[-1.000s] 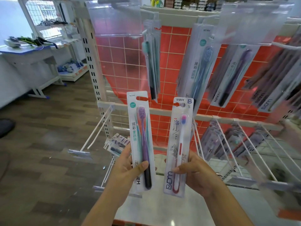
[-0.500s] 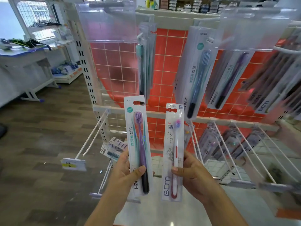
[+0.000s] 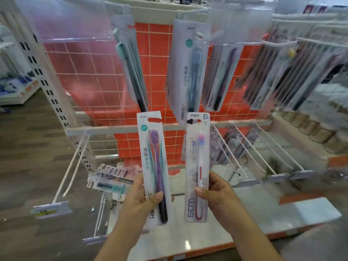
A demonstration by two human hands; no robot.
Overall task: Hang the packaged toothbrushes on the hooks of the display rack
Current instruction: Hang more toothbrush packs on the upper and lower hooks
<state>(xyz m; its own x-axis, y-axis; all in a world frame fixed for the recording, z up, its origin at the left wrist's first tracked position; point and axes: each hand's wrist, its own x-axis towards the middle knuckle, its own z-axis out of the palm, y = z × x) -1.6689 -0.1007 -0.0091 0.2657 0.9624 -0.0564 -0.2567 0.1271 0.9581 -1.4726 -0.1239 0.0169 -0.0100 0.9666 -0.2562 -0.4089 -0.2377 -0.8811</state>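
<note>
Both packs had risen a little against the rack since the earlier frames, their tops now level with the crossbar rather than below it, and the view had swung right so that the side room on the left had slipped nearly out of sight.

Largest in view, the display rack (image 3: 56, 102) stood with its white slotted upright on the left and an orange grid panel (image 3: 154, 53) behind. Its upper hooks carried hanging toothbrush packs (image 3: 188, 72), blurred towards the right. A white crossbar (image 3: 105, 129) ran across the middle, with long white hooks (image 3: 263, 147) sloping out from it on the right and one bare hook (image 3: 71, 166) with a price tag on the left. Below lay the pale base shelf (image 3: 254, 213), and a few loose packs (image 3: 111, 178) sat beside the left hand.

The left hand (image 3: 140, 202) gripped the purple toothbrush pack (image 3: 154, 162) near its lower end, thumb across the front and fingers behind, holding it upright in front of the crossbar. Just beside it, not touching, the right hand (image 3: 218, 194) pinched the pink toothbrush pack (image 3: 197, 162) the same way, thumb on the front face. Neither pack hung on a hook.
</note>
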